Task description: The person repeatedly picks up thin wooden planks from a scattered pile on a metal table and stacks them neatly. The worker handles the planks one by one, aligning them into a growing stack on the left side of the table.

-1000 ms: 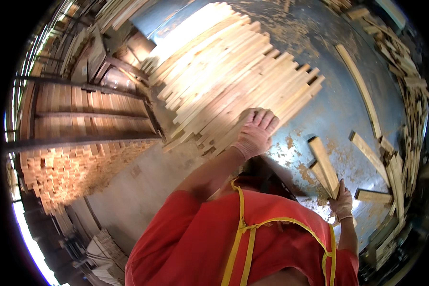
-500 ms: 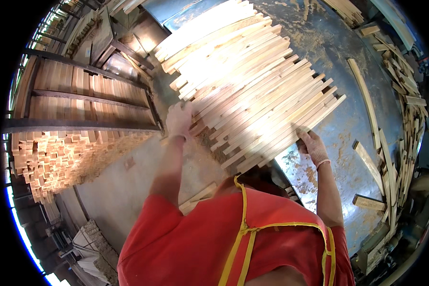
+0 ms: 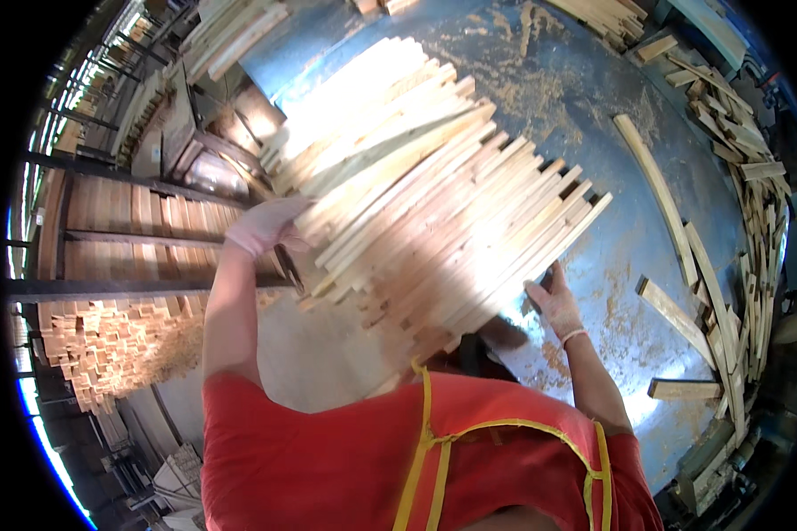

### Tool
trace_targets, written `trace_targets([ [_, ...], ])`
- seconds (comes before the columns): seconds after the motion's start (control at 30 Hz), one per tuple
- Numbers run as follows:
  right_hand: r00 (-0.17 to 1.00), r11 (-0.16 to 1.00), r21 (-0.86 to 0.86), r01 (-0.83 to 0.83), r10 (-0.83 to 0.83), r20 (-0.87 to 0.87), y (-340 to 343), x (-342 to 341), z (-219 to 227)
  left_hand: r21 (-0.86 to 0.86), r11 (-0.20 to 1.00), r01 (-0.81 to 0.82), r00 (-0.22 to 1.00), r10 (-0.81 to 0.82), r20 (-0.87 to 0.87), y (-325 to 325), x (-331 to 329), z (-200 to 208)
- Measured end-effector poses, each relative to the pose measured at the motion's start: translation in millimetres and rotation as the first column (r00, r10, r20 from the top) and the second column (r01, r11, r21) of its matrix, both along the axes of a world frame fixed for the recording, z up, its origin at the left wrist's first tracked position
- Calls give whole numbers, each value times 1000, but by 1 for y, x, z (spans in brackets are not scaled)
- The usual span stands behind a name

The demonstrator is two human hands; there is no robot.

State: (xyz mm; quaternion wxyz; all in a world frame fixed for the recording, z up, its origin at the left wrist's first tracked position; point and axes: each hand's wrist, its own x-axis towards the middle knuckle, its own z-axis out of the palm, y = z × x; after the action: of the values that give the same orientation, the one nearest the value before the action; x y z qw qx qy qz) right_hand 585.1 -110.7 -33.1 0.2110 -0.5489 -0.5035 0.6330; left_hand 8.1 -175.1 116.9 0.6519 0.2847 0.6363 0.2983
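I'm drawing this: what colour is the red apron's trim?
Yellow trim, clearest in the head view.

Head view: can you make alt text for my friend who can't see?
A person's left hand and right hand are at opposite sides of pale wooden strips on a blue table. Loose wood lies at right, stacked wood at left.

Apparently passable tabletop (image 3: 618, 257) between slats (image 3: 443, 221) and long strip (image 3: 656, 196)

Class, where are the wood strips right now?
In the head view, the wood strips spread from mid-picture toward the upper left, between the left hand and right hand, above the red shirt and partly over the blue table.
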Motion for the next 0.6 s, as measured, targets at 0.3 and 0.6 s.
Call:
trace_targets([
  [0.3, 995, 988, -120, -93, 96, 18, 8, 7, 30, -228, 819, 526, 623, -554, -552, 74, 65, 28],
  [0.6, 970, 980, -7, -198, 197, 140, 19, -55, 24, 263, 772, 579, 416, -2, -909, 12, 156, -78],
])
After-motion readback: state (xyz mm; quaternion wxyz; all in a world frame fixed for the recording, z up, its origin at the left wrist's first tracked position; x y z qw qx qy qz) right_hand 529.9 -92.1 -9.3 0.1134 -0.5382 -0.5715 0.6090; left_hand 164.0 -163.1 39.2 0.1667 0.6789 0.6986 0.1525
